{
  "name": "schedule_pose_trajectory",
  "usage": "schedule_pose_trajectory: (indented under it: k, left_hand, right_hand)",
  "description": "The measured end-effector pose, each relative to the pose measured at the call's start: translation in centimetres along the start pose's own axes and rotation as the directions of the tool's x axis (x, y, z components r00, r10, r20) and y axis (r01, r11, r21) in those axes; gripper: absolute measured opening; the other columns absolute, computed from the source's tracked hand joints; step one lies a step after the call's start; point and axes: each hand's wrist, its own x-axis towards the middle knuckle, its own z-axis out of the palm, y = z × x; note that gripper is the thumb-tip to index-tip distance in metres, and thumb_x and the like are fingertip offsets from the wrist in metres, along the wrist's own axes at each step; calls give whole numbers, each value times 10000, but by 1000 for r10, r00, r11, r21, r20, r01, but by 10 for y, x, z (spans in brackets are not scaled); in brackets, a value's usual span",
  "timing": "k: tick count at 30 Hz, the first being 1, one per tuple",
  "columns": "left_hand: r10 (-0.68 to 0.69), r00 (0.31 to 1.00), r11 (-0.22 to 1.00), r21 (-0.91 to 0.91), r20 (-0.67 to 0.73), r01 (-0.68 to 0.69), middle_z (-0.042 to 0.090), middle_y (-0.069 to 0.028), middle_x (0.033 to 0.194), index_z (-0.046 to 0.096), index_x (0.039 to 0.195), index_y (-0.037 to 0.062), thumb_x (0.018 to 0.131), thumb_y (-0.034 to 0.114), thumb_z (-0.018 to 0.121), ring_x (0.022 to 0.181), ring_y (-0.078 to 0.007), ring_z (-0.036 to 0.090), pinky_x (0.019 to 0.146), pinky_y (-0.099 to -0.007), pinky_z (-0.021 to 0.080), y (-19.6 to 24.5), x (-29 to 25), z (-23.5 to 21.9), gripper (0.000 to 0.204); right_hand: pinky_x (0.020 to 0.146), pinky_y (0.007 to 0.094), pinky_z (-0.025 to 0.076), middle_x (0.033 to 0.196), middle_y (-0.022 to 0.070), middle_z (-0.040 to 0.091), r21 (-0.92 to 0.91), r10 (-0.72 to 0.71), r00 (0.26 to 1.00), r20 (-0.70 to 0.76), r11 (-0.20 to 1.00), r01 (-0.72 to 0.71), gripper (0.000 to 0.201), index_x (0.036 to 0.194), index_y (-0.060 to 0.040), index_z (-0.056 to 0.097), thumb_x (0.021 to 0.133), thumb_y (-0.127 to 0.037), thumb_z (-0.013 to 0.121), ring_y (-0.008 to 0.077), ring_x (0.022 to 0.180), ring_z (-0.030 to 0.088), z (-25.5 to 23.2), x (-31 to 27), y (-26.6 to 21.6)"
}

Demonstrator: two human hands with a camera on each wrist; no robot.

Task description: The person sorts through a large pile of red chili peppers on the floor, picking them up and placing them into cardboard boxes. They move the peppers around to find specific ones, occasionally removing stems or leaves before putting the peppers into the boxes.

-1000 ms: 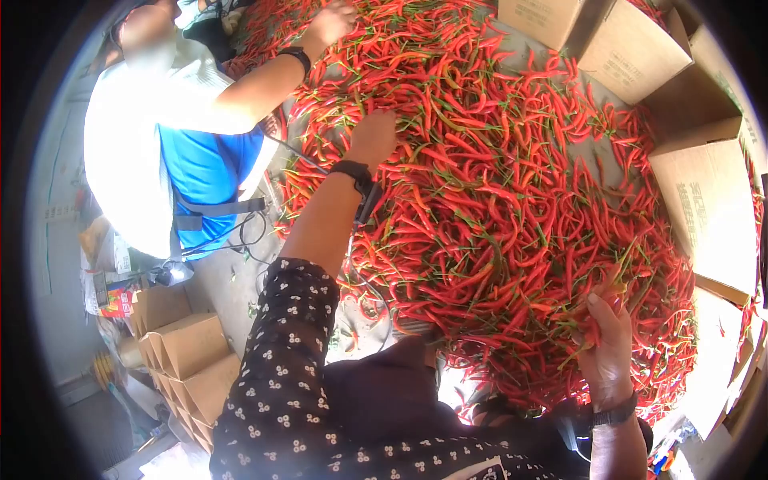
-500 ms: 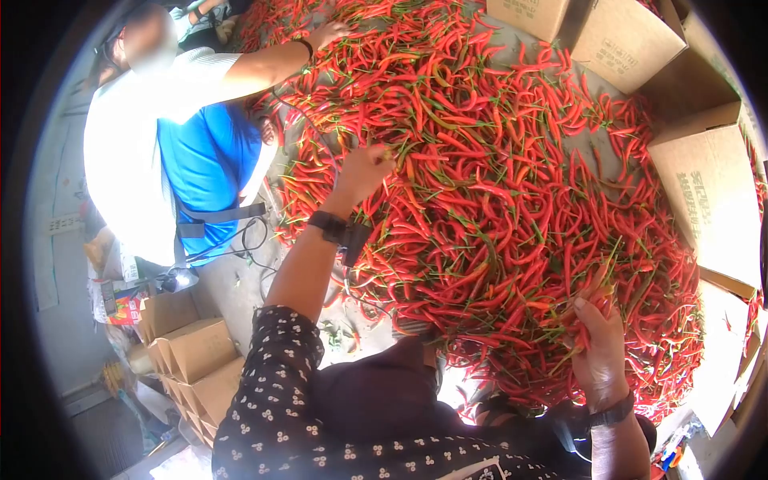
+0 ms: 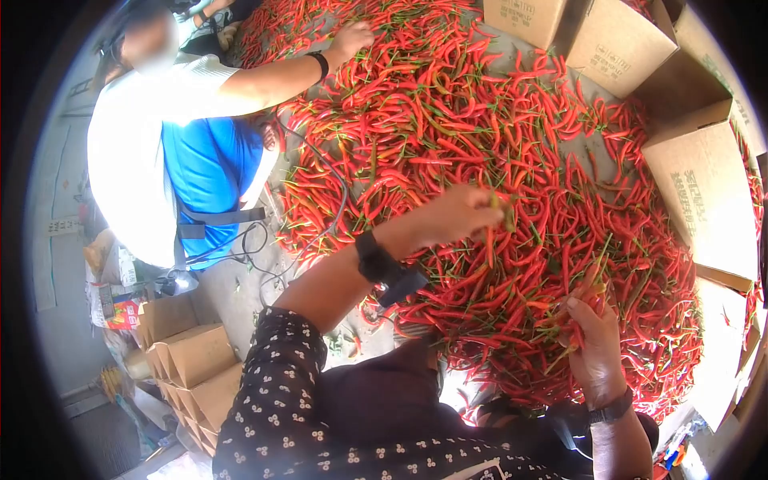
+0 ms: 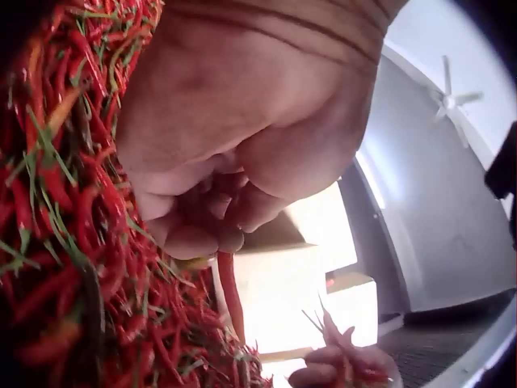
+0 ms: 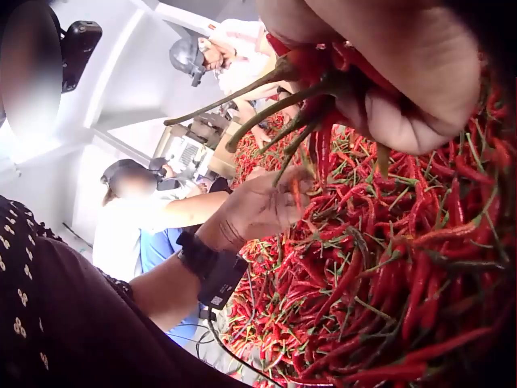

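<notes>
A wide heap of red chili peppers [image 3: 448,144] with green stems covers the floor. Above its middle, my left hand [image 3: 456,214] pinches a pepper or two between thumb and fingers; in the left wrist view one red pepper [image 4: 230,295] hangs from the fingertips of this hand [image 4: 250,113]. At the heap's lower right, my right hand [image 3: 596,344] grips a small bunch of peppers. The right wrist view has their long green stems [image 5: 283,97] sticking out of that hand [image 5: 404,81], with the left hand [image 5: 262,206] close beyond them.
Cardboard boxes [image 3: 700,192] line the right edge of the heap, and more cartons [image 3: 192,352] stand at the lower left. A person in a white top [image 3: 136,160] reaches over the heap from the left. A black cable [image 3: 340,204] lies near the left arm.
My left hand has moved right and down across the heap, toward my right hand, with something pinched in its fingers. My right hand has hardly moved and keeps its bunch.
</notes>
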Motion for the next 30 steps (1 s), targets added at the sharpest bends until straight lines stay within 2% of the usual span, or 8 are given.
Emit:
schedule_pose_trajectory:
  k: [5,7,13,15,18,23,26,30]
  left_hand:
    - [28,965,991,-131,261,7,622,-37,824,561,1187,2,919,167,510,708,-114,593,675,-270,488,31,-17,61,320]
    - [316,899,923,120,304,-366,639,-92,829,545,1208,12,870,146,549,739,-125,613,693,-283,496,33,-20,79,364]
    - [360,926,834,404,116,-375,648,-131,825,640,1047,26,815,173,597,752,-204,630,695,-339,490,23,3,46,278]
    - [496,851,758,563,-171,-329,650,-118,822,668,953,45,824,193,595,726,-215,629,668,-336,487,6,29,-15,209]
    - [586,596,637,767,-548,79,617,-142,804,671,855,94,809,201,555,821,-322,608,704,-430,490,-33,48,-106,164]
    - [534,602,424,804,-594,417,583,-182,1001,626,990,67,816,178,564,871,-347,608,764,-451,491,-78,53,-166,216]
    - [357,677,452,753,-644,479,552,-202,1088,603,1010,50,804,168,588,887,-358,607,779,-449,493,-75,54,-164,237]
    - [365,669,518,738,-648,432,592,-179,995,606,967,51,786,156,599,881,-349,611,759,-447,494,-73,45,-159,209]
  right_hand:
    - [582,221,460,820,34,622,5,14,999,36,1000,-14,185,993,-7,582,837,-94,628,81,689,579,7,-1,0]
    - [646,235,487,869,58,636,34,32,998,63,999,-34,214,1030,13,573,834,-62,618,95,741,597,4,2,7]
    - [700,240,488,896,66,640,-32,11,999,53,999,-9,204,1013,9,569,818,-34,615,112,765,608,4,7,10]
    - [699,241,487,888,60,637,-21,0,999,42,1000,1,204,1009,6,570,815,-34,618,110,760,606,5,8,9]
    - [698,240,487,868,50,634,-10,4,1000,22,1000,-4,209,1007,4,570,809,-34,626,106,754,603,2,9,9]
    - [496,223,399,763,-6,602,-69,15,1000,3,998,-14,130,938,-62,574,826,-109,621,67,618,539,9,9,7]
    - [487,219,383,748,-12,590,-88,50,999,4,995,-50,135,941,-67,575,825,-118,620,64,605,527,9,12,7]
    - [490,220,381,749,-17,584,-61,64,997,45,996,-61,135,934,-69,578,824,-134,621,66,610,530,10,15,9]
